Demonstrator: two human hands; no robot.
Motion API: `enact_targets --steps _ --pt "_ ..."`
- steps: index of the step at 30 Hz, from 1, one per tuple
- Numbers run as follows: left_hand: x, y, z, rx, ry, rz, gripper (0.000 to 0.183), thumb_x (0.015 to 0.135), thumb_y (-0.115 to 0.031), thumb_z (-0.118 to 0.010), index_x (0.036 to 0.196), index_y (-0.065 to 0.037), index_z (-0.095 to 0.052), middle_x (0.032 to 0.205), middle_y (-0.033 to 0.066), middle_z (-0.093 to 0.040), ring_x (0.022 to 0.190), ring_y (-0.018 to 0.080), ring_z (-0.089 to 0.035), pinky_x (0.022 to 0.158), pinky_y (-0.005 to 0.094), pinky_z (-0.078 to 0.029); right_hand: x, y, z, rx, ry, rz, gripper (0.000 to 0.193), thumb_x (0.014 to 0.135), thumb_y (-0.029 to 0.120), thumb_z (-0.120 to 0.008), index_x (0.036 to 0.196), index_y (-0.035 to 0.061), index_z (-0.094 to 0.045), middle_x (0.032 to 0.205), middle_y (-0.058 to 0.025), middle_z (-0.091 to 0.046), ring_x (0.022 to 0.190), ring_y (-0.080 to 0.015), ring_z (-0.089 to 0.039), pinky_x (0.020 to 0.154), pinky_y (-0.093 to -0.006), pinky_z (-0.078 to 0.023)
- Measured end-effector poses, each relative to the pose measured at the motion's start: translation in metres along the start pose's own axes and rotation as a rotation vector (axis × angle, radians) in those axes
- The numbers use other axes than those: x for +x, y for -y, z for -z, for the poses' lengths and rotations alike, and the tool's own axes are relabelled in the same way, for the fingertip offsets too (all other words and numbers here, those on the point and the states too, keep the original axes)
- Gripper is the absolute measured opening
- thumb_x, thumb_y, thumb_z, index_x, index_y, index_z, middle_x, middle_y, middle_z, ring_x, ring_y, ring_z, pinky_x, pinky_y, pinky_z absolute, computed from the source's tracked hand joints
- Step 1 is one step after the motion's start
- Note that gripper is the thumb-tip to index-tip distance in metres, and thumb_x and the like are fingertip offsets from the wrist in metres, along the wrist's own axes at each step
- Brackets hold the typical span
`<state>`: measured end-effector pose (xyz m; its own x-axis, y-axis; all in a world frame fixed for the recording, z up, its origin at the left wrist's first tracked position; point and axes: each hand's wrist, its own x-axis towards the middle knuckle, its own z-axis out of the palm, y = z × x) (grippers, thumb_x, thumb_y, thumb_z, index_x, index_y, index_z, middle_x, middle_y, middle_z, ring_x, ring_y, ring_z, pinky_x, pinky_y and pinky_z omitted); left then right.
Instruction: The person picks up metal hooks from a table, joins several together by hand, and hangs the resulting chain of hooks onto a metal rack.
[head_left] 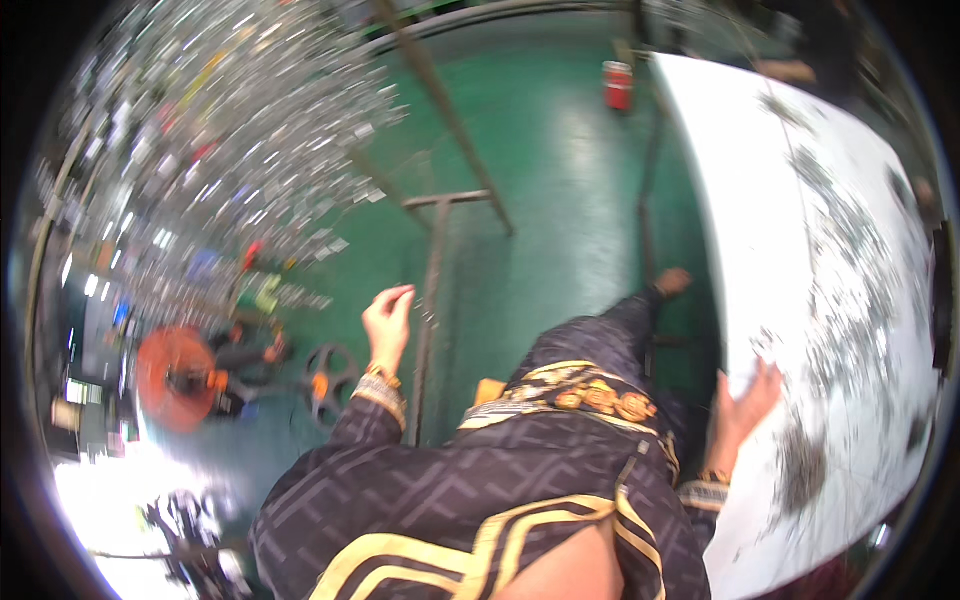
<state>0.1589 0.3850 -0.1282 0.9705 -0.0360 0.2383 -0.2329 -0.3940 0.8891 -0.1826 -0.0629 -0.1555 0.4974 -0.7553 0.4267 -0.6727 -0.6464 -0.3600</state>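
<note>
My left hand (388, 328) is raised over the green floor beside a metal frame (432, 290). Its fingers curl together, and anything between them is too small to make out. On the right, my right hand (742, 408) rests at the near edge of a white table (725, 180), thumb and fingers apart. Small dark pieces (765, 342) lie just past its fingertips. Many thin dark pieces (850, 270) are scattered over the tabletop, blurred by motion, with a denser dark heap (802, 468) nearer to me.
At left stands a wide rack or table of many small shiny pieces (250, 120), smeared by motion. An orange disc (178, 378) and a black spoked wheel (328, 385) are below it. A red container (618, 88) stands ahead. Another person's arm (788, 70) reaches over the table's far end.
</note>
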Motion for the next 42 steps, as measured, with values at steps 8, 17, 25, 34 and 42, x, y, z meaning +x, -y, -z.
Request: enact_targets --steps 8,17,25,34,42 --pt "0.007 -0.063 -0.112 -0.263 0.497 -0.075 0.006 0.087 0.006 -0.065 0.092 0.004 -0.068 0.094 0.0067 -0.067 0.087 0.0121 -0.061 0.081 0.0254 -0.05 0.011 0.022 0.025 0.183 -0.176 -0.135 0.048 0.074 0.02 -0.078 0.116 0.0042 -0.061 0.132 -0.0201 -0.05 0.126 -0.0401 -0.043 0.108 -0.0483 -0.032" --pt "-0.019 -0.171 -0.235 -0.37 1.038 -0.308 0.009 0.08 0.008 -0.067 0.088 0.003 -0.069 0.09 0.009 -0.068 0.087 0.017 -0.061 0.078 0.0278 -0.049 0.054 -0.044 0.042 -0.065 -0.308 -0.37 0.03 0.078 0.013 -0.073 0.106 0.0051 -0.068 0.102 -0.0085 -0.061 0.101 -0.028 -0.054 0.089 -0.0399 -0.042" --pt "-0.073 -0.197 -0.29 -0.447 1.322 -0.352 0.009 0.078 0.004 -0.07 0.086 0.001 -0.071 0.088 0.0088 -0.07 0.086 0.0196 -0.063 0.079 0.0312 -0.049 0.097 -0.086 0.033 -0.296 -0.084 -0.348 0.013 0.077 0.013 -0.074 0.089 0.0087 -0.073 0.086 -0.0056 -0.061 0.091 -0.0258 -0.057 0.082 -0.0397 -0.042" --pt "-0.096 -0.198 -0.297 -0.44 1.407 -0.281 0.008 0.079 0.005 -0.068 0.087 0.003 -0.07 0.089 0.0097 -0.069 0.086 0.019 -0.063 0.078 0.03 -0.049 0.096 -0.074 0.078 0.016 -0.217 -0.449 0.009 0.082 0.011 -0.067 0.084 0.0019 -0.068 0.083 -0.0152 -0.064 0.08 -0.0362 -0.063 0.073 -0.0437 -0.05" --pt "-0.099 -0.209 -0.298 -0.453 1.402 -0.357 0.009 0.079 0.002 -0.069 0.087 0.001 -0.071 0.087 0.0085 -0.07 0.084 0.0196 -0.063 0.077 0.0311 -0.049 0.065 -0.058 0.073 0.054 -0.143 -0.554 0.014 0.08 0.012 -0.072 0.09 0.0026 -0.07 0.083 -0.0131 -0.064 0.077 -0.0323 -0.062 0.072 -0.0416 -0.049"
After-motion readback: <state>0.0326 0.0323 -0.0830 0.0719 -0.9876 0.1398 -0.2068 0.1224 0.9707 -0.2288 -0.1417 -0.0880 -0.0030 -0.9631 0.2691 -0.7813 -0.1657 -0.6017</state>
